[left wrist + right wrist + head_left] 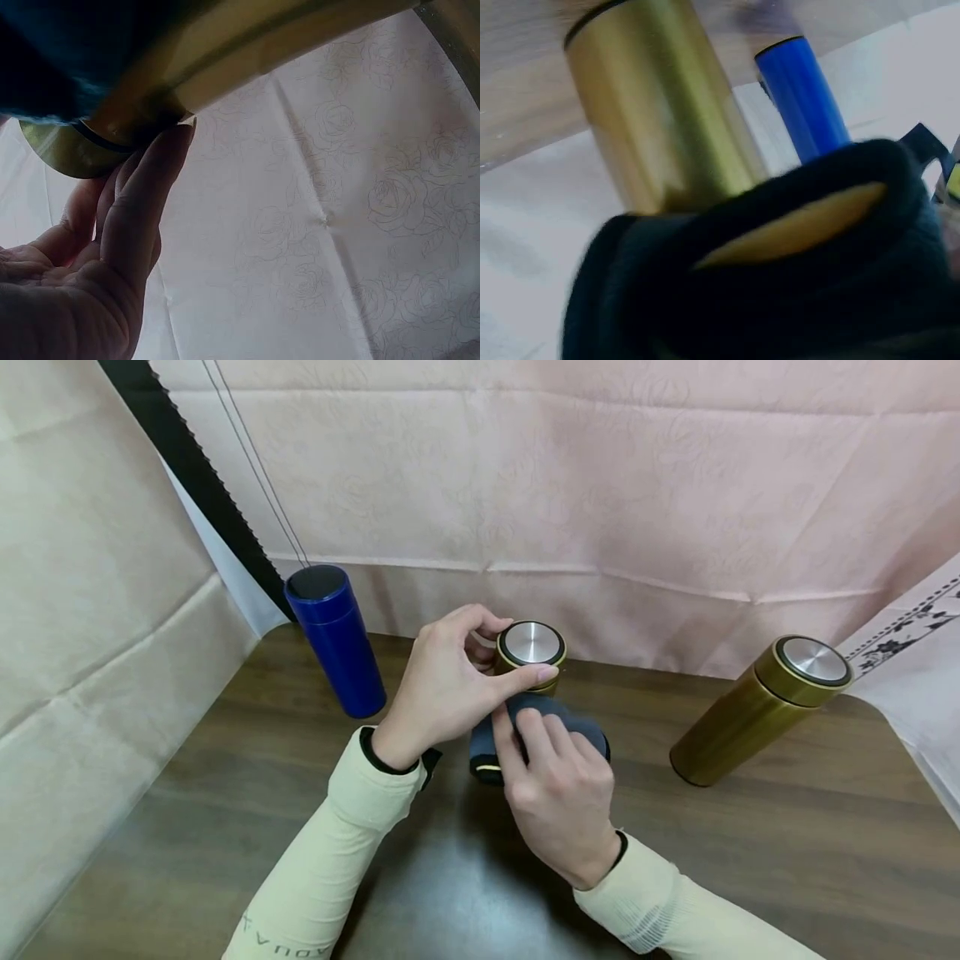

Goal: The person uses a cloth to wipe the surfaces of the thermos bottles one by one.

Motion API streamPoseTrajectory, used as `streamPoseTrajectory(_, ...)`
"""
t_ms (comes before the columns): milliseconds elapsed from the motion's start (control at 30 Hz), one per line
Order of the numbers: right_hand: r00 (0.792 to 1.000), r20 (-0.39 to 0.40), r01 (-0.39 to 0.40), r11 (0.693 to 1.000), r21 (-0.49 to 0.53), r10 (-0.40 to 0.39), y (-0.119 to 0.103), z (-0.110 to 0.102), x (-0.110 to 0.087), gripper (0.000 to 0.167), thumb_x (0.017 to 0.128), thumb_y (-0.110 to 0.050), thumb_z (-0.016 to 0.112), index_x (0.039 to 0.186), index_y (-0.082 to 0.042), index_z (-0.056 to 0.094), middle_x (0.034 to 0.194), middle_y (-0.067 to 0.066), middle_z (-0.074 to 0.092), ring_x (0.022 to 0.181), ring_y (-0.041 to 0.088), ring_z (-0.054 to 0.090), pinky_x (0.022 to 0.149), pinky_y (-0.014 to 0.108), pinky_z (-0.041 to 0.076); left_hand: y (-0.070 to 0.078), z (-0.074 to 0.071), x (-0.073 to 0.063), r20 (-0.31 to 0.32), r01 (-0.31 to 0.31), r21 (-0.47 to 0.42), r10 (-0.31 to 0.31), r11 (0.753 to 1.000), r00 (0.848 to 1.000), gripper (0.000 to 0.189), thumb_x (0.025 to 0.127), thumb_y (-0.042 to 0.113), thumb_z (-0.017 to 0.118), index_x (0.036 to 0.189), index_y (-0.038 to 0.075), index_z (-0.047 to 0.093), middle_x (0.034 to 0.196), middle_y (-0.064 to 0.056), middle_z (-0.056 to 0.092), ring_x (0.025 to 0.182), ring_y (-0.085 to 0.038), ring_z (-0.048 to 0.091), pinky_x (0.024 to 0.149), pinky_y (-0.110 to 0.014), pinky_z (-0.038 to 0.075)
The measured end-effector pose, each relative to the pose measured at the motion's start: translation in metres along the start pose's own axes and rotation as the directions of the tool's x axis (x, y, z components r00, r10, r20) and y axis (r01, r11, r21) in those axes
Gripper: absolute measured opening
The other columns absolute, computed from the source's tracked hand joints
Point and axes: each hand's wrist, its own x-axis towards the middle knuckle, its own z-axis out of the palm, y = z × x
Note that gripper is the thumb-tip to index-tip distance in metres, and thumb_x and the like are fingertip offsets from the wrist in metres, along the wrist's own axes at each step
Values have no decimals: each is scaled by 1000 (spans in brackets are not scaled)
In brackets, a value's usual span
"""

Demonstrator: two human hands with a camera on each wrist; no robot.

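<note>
So I've got the gold flask (529,653) tilted up off the worktop (787,852) in front of me. My left hand (442,689) is wrapped round its top end, thumb along one side just under the silver-topped cap and fingers curled over the far side. That grip keeps it from spinning or sliding while the other hand works. In the left wrist view you can see my fingers (142,202) pressed right up against the gold rim.

My right hand (558,793) is on the dark sleeve (551,727) that covers the lower part of the flask, fingers curled over the fabric and pinching it against the body. The sleeve is bunched at its edge, with a thin yellow trim line showing on the left. From the right wrist camera the fabric (780,300) gapes a bit and there's gold showing through the opening, so it isn't sitting snug all the way round.

Two more flasks stand by: a blue one (333,639) back left, and a second gold one (757,710) off to the right, well apart from my hands. Both look like they lean in the head view, probably just the lens.

The worktop is dark wood grain with a bit of glare near me. Pink rose-patterned cloth (600,485) hangs behind it, with beige cloth on the left.
</note>
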Motion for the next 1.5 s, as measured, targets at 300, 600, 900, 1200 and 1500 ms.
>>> streamPoseTrajectory(300,944,297,172,983,-70,-144,-16,16,-20,32,104,-5,43,104,2,75,93,6,61,65,17,52,46,26,36,4,-1,0,0,-5,14,5,1000,1000,45,71,36,94,100,12,70,95,1,73,73,-6,69,67,-27,59)
streamPoseTrajectory(600,819,532,188,977,103,-213,-17,27,-47,23,99,-7,56,87,-5,75,87,5,57,62,17,54,43,26,37,0,1,0,5,13,14,-13,1000,1000,45,72,34,95,100,11,69,97,1,74,72,-9,69,68,-29,59)
streamPoseTrajectory(900,828,546,-32,964,265,-123,15,11,-56,45,74,-16,86,118,-16,77,98,1,60,74,15,61,47,31,50,0,1,-2,12,48,-4,-48,999,999,46,72,36,94,102,13,69,101,3,73,74,-8,68,69,-30,58)
streamPoseTrajectory(1200,758,489,-648,575,499,431,63,-24,-52,37,90,-5,74,125,-16,71,100,-4,55,86,7,55,72,17,47,3,0,-1,4,34,-5,-34,999,999,45,72,35,94,102,12,70,102,1,73,75,-8,69,70,-31,60)
streamPoseTrajectory(1500,580,528,-799,304,519,621,49,-5,-29,20,105,-21,58,106,-2,64,106,7,50,94,13,51,78,21,45,2,2,-1,-26,4,53,-3,999,1000,46,72,37,94,102,12,71,92,2,74,71,-7,68,67,-30,58)
